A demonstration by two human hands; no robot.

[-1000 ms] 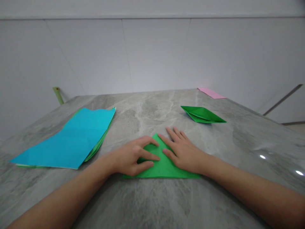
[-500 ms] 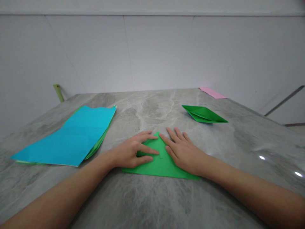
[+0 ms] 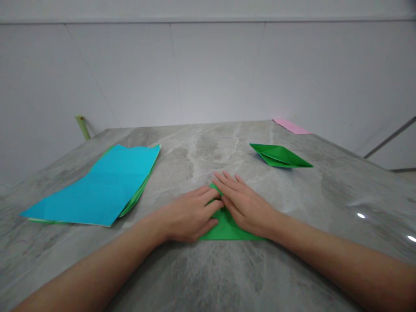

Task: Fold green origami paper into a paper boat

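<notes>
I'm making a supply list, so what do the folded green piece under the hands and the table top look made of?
The folded green piece looks like thin origami paper, smooth and fairly matte, judging by its crisp creases and thin edges. The table top looks like polished grey marble, given its white veining and glossy light reflections, though it could be a stone-look surface.

Green folded paper (image 3: 232, 232) partly hidden
We lost its middle under L hand (image 3: 190, 215) & R hand (image 3: 247, 207); L forearm (image 3: 97, 264) & R forearm (image 3: 344, 260) cut off by frame; blue paper stack (image 3: 97, 186) count too small.
</notes>
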